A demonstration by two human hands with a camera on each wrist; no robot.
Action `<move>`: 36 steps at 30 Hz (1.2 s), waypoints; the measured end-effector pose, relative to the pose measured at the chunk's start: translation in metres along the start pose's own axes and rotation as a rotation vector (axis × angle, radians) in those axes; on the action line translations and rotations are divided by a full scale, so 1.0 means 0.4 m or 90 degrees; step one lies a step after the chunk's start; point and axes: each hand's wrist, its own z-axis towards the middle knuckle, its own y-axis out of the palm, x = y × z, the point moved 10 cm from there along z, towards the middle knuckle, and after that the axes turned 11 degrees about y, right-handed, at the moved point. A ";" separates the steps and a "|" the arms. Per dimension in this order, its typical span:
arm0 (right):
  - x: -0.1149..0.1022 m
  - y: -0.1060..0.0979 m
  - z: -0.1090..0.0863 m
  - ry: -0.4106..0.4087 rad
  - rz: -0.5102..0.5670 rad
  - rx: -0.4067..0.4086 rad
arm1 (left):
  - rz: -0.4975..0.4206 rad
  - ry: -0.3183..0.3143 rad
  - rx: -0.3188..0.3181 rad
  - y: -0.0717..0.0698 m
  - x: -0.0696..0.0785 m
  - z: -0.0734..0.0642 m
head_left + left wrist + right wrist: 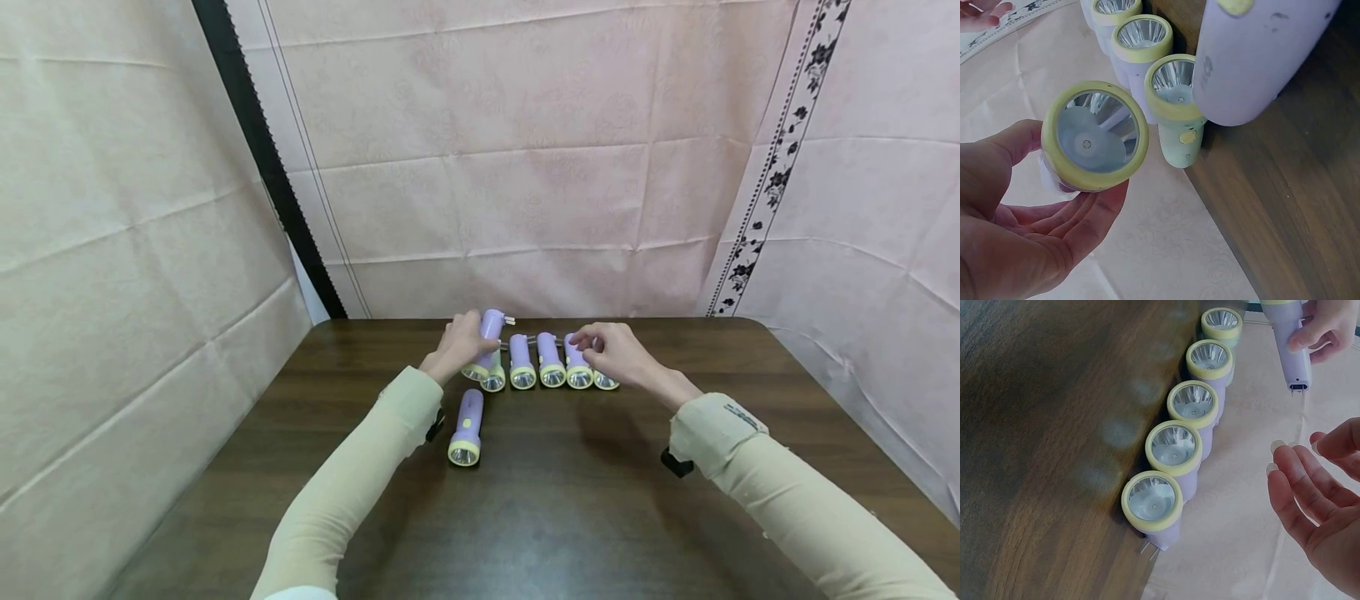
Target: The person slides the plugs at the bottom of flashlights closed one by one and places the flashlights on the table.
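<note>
My left hand (457,343) grips a purple flashlight (492,324) with a pale yellow rim, raised at the left end of a row. Two metal prongs stick out of its tail; its lens (1094,134) faces the left wrist camera. Beside it lies a green flashlight (1179,144), first in the row, followed by several purple flashlights (519,354), lenses toward me. Over the row's right end hovers my right hand (618,352), fingers loosely bent and nothing held. In the right wrist view the end flashlight (1152,501) shows bare prongs.
Another purple flashlight (468,421) lies alone nearer me, in front of the row's left end. Everything rests on a dark brown wooden table (525,517). Pale cloth (525,200) hangs behind the table's far edge and along both sides.
</note>
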 end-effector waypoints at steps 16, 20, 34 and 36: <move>-0.006 0.002 0.008 -0.003 -0.002 0.005 | -0.016 0.042 0.007 0.013 0.037 0.000; -0.007 0.002 0.007 -0.007 -0.002 0.008 | -0.012 0.053 0.004 0.017 0.047 -0.001; -0.009 0.002 0.004 -0.002 0.010 -0.003 | -0.001 0.103 -0.007 0.032 0.089 -0.015; -0.010 0.001 0.005 -0.006 0.006 -0.002 | 0.002 0.109 -0.005 0.031 0.094 -0.015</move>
